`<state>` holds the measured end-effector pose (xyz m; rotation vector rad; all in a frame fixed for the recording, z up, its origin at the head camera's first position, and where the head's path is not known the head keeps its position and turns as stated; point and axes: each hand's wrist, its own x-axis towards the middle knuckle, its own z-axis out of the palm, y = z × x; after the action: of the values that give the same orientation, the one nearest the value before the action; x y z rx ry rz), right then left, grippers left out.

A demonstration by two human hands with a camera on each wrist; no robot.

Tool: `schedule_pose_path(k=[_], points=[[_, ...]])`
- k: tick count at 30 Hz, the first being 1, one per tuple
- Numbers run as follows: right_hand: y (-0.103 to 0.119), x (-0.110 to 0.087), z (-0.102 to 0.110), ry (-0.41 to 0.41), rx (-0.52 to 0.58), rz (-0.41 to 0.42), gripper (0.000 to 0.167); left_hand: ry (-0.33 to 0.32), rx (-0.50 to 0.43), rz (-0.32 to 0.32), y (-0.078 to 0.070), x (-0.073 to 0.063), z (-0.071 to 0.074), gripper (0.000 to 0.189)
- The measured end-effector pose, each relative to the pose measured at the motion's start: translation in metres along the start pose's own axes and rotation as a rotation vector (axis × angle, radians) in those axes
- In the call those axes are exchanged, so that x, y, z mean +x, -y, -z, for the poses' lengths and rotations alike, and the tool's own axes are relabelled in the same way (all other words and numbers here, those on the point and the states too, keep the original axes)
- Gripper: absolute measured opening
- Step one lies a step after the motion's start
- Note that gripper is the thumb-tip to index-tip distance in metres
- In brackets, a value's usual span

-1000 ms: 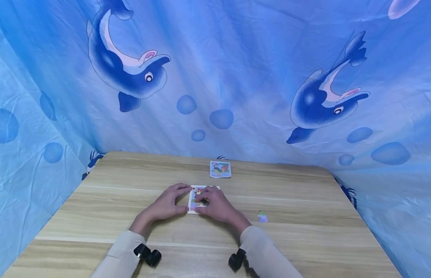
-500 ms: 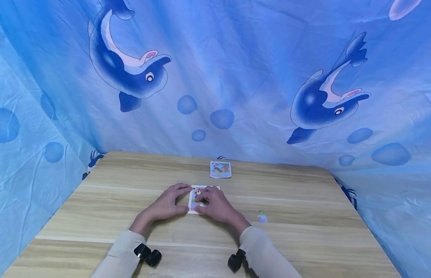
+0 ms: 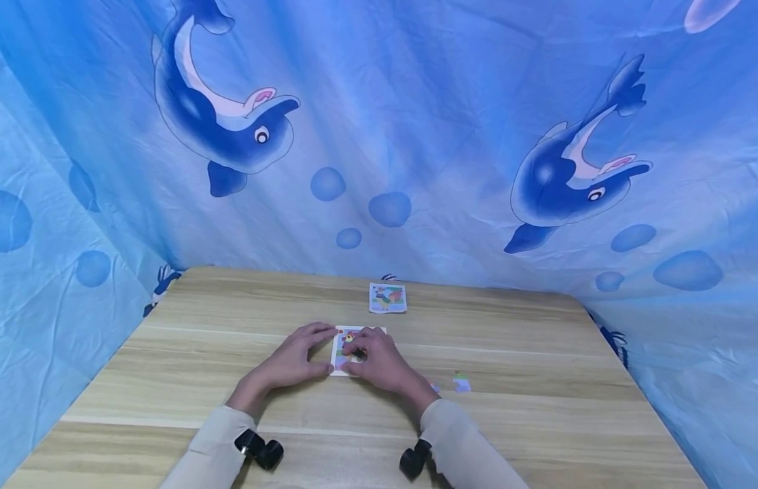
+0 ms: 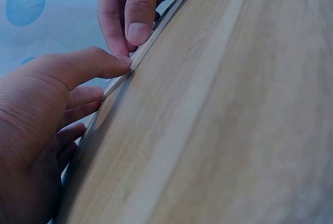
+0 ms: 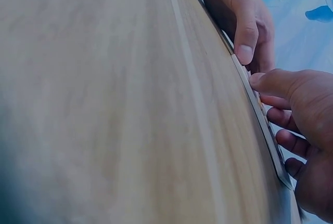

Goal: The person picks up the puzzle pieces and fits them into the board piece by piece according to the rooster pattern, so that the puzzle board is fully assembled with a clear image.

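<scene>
A small square jigsaw puzzle board point(image 3: 333, 354) with a pale border and a colourful cartoon bird lies flat on the table. My left hand point(image 3: 290, 358) grips its left edge, with the thumb at the near corner and the fingers at the far corner. Curled over the picture, my right hand point(image 3: 384, 361) has thumb and fingertips around a puzzle piece point(image 3: 341, 363) at the lower left of the board. The right hand hides most of the board's right half. In the right wrist view, its thumb rests by the near rim point(image 5: 256, 99).
A loose puzzle piece point(image 3: 461, 382), purple and green, lies right of the right wrist. Another purple piece point(image 3: 435, 387) shows partly beside that wrist. A square picture card point(image 3: 388, 299) of a bird lies farther back on the wooden table point(image 3: 513, 339). A blue dolphin-print curtain point(image 3: 416, 136) hangs behind.
The right wrist has shifted very slightly, so a purple piece beside it now shows. Both hands otherwise keep their places at the board.
</scene>
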<state>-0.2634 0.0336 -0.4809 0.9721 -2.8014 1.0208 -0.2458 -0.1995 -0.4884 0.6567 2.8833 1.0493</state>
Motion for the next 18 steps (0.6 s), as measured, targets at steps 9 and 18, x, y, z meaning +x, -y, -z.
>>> schedule_pose_path(k=[9, 18], points=[[0.0041, -0.0012, 0.0011, -0.009, -0.017, 0.009, 0.023, 0.001, -0.010, 0.032, -0.0015, 0.0000, -0.0004, 0.071], [0.0035, -0.0009, 0.0006, -0.013, 0.006, -0.002, 0.022, 0.003, -0.009, 0.053, -0.0017, 0.0027, -0.0013, 0.072]])
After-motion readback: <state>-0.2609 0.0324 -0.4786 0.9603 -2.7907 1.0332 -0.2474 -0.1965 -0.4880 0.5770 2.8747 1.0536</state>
